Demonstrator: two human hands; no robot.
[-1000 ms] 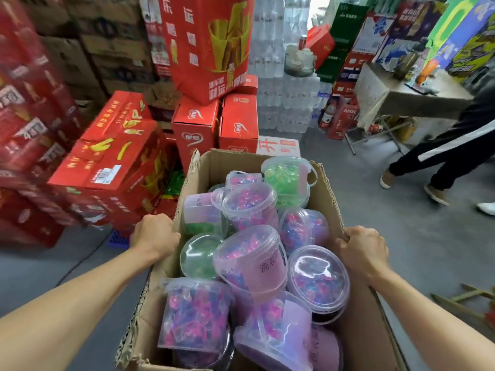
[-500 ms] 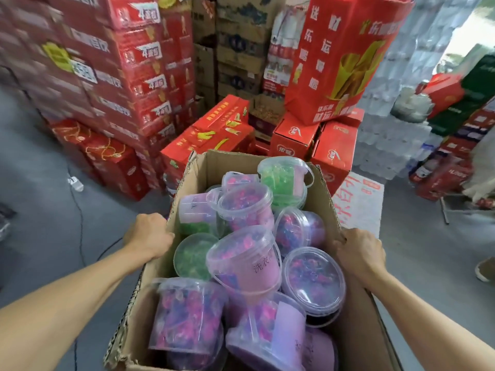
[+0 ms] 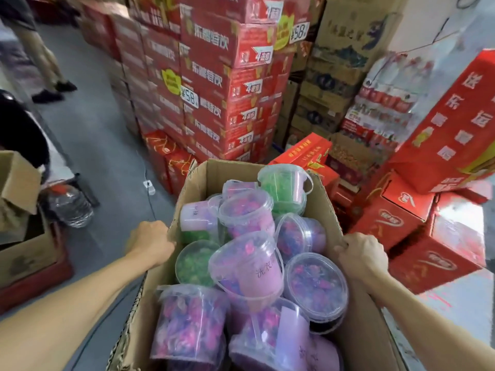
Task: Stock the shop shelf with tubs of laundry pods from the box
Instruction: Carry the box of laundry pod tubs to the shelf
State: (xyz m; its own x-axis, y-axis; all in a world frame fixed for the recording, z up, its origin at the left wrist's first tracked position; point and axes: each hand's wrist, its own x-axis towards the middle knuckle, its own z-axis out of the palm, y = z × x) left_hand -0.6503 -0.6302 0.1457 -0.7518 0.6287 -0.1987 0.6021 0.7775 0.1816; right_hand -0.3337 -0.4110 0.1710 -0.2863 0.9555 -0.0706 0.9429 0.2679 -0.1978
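Observation:
An open brown cardboard box [image 3: 242, 171] fills the lower middle of the head view. It holds several clear tubs of laundry pods, most pink and purple [image 3: 249, 266], a few green [image 3: 284, 182]. The tubs lie jumbled, some upright, some on their sides. My left hand [image 3: 150, 241] grips the box's left rim. My right hand [image 3: 360, 253] grips the right rim. No shelf is in view.
Tall stacks of red cartons [image 3: 214, 76] rise straight ahead. More red boxes [image 3: 417, 231] crowd the right. At left lie grey floor [image 3: 93, 145], a cable, a water bottle [image 3: 71, 204], an open cardboard box [image 3: 18, 183] and another person's legs [image 3: 45, 62].
The view has swung left: the red carton stacks now stand ahead and the table and person at right are gone. Both hands keep their grip on the box rims.

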